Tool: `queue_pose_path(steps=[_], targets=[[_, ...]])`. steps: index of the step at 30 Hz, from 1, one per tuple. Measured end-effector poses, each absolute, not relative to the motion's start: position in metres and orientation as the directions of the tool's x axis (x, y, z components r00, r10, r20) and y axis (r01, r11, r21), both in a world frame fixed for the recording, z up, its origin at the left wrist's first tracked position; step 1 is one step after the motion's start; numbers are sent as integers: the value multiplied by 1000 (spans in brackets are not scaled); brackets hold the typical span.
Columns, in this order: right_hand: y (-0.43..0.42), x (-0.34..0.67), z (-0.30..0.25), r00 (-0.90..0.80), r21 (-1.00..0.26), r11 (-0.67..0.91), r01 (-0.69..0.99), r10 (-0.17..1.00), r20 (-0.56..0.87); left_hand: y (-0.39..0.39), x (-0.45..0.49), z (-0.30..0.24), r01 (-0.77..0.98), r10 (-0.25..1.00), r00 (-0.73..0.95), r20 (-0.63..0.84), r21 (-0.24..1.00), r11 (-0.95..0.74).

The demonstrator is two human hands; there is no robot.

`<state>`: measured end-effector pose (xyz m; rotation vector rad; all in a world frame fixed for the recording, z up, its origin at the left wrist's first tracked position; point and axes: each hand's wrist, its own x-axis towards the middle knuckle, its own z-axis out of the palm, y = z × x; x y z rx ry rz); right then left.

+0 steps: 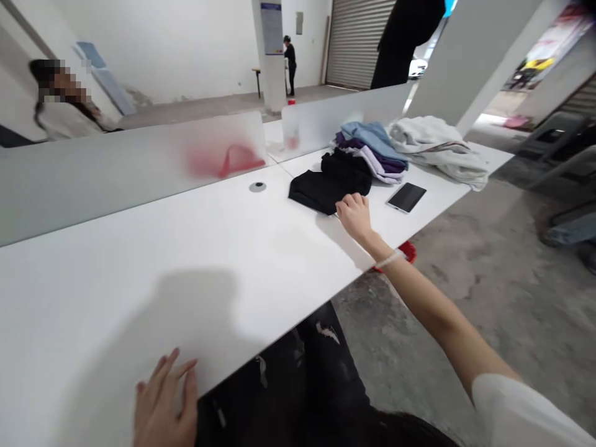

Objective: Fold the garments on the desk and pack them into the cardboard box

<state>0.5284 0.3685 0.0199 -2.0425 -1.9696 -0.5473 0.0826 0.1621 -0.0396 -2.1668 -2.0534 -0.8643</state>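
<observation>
My right hand (354, 215) reaches out over the white table (195, 261) with its fingers curled at the near edge of a folded black garment (328, 183). What the fingers pinch, if anything, is hidden under them. My left hand (165, 406) lies flat on the table's near edge, fingers stretched out and holding nothing. Behind the black garment is a stack of folded blue, purple and lilac clothes (372, 152). A dark phone (406, 197) lies flat just right of my right hand.
A crumpled white cloth pile (440, 152) sits at the table's far right. A frosted divider (116, 174) runs along the back edge, with a seated person (65, 105) behind it. A round cable grommet (257, 186) is set in the tabletop. Two more people stand farther off.
</observation>
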Motion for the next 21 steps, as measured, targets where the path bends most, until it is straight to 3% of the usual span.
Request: queue_pose_path(steps=[3, 9, 14, 21], targets=[[410, 557, 27, 26, 203, -98, 974, 943, 331, 181, 128, -41, 943, 878, -6, 478, 295, -154], [449, 560, 26, -93, 338, 49, 940, 989, 114, 187, 135, -45, 959, 825, 46, 564, 206, -194], [463, 558, 31, -96, 358, 67, 931, 993, 63, 188, 133, -50, 969, 818, 38, 573, 179, -170], [467, 569, 36, 134, 334, -172, 927, 982, 134, 184, 132, -50, 970, 801, 80, 593, 137, -198]])
